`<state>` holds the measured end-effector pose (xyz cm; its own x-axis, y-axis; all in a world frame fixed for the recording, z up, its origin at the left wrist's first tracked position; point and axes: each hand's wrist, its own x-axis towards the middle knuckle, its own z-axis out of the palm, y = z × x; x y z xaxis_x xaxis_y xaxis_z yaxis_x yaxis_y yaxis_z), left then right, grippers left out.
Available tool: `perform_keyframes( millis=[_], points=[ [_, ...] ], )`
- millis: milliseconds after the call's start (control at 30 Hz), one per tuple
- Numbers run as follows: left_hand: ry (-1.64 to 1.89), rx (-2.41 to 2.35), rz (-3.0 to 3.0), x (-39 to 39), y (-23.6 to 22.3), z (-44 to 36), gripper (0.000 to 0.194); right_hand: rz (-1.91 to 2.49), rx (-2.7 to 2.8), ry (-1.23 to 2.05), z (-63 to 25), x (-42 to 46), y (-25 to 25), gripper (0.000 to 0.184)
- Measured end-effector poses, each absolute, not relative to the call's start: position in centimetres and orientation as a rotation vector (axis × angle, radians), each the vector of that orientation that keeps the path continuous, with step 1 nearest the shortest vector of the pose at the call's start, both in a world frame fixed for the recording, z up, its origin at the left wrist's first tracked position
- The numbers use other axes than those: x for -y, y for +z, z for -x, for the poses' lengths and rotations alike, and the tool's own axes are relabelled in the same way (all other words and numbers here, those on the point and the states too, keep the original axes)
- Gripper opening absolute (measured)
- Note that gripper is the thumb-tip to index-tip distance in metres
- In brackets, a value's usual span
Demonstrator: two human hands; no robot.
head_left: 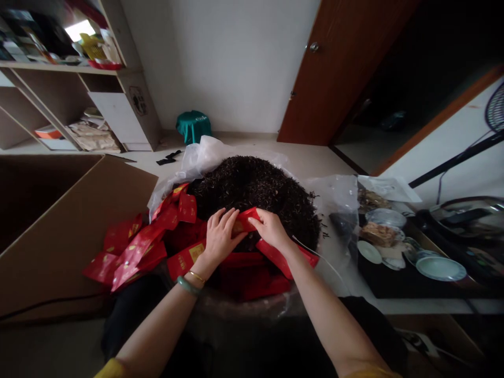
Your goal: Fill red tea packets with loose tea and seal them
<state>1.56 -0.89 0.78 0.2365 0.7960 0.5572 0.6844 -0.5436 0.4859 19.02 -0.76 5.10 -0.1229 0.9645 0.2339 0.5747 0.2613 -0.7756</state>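
A small red packet [244, 220] is held between my two hands, above a big heap of dark dried tea leaves [252, 181] in a clear plastic bag [202, 152]. My left hand [221, 233] lies over the packet's left part, its fingers pressed on it. At the packet's right end, my right hand [271, 228] pinches it between thumb and fingers. Below my hands, more red packets [252, 275] lie at the near side of the heap. Several others [136, 252] are piled to the left, some spilling past the bag.
An open cardboard box [98, 226] stands at the left. To the right, a black tray [378, 281] holds bowls, cups and an opened bag. Shelves [129, 115] fill the far left, near a green covered bin [193, 126]. A wooden door [315, 89] stands open at the back.
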Motion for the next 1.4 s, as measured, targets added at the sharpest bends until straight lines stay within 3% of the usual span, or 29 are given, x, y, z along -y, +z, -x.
perform_keyframes(
  millis=[67,267,533,867,1100,1400],
  points=[
    [1.15,-1.459,-2.506,1.0,0.9,-1.4,0.065,1.306,1.748,0.834,-18.6,1.0,5.2,0.022],
    [1.135,-1.325,-2.602,0.9,0.5,-1.1,0.046,1.205,1.815,1.165,-18.2,1.6,5.8,0.024],
    [1.099,-1.315,-2.636,1.1,0.9,-1.4,0.045,1.353,1.862,0.982,-18.0,0.8,4.3,0.028],
    [1.167,-1.315,-2.583,0.6,0.6,-1.1,0.049,1.217,1.706,1.221,-17.7,0.7,2.7,0.034],
    [1.02,-1.297,-2.727,0.3,0.9,-0.6,0.045,1.178,1.563,1.293,-17.2,1.1,3.2,0.037],
    [0.919,-1.215,-2.813,0.8,1.6,-1.1,0.055,1.18,1.462,1.426,-18.5,1.6,3.3,0.046]
  ],
)
